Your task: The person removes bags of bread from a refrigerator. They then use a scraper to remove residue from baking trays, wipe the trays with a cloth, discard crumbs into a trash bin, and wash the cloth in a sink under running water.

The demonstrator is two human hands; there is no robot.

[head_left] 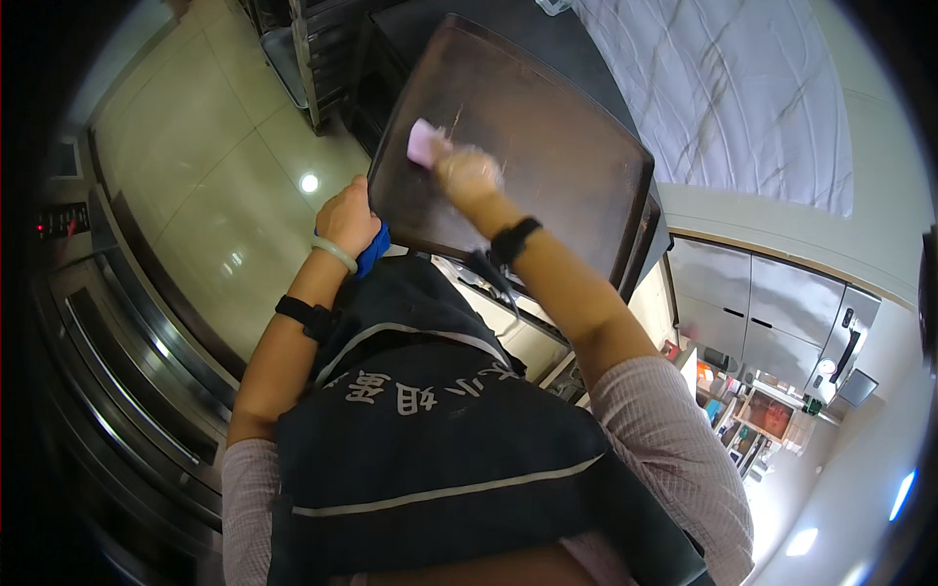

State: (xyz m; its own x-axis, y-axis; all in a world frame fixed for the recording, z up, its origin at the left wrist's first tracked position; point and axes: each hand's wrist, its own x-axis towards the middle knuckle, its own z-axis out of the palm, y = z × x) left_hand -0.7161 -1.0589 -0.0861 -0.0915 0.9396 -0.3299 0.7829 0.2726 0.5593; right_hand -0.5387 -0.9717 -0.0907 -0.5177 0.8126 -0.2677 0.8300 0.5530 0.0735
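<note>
A large dark-brown baking tray (557,146) lies in front of me with its raised rim showing. Closed round its near left edge is my left hand (349,221), and a blue cloth (373,252) bunches out from beneath that palm. My right hand (471,176), in a thin clear plastic glove, is slightly blurred over the tray's left half. It grips a flat pink scraper (421,144), whose blade is against or just above the tray surface. Pale streaks mark the brown surface near it.
Under the tray is a dark worktop (405,21), with another tray edge (645,230) at the right. A white marbled sheet (723,88) lies beyond. At left stand a metal rack (293,59) and a steel oven (122,381) above tiled floor; steel cabinets (757,298) are to the right.
</note>
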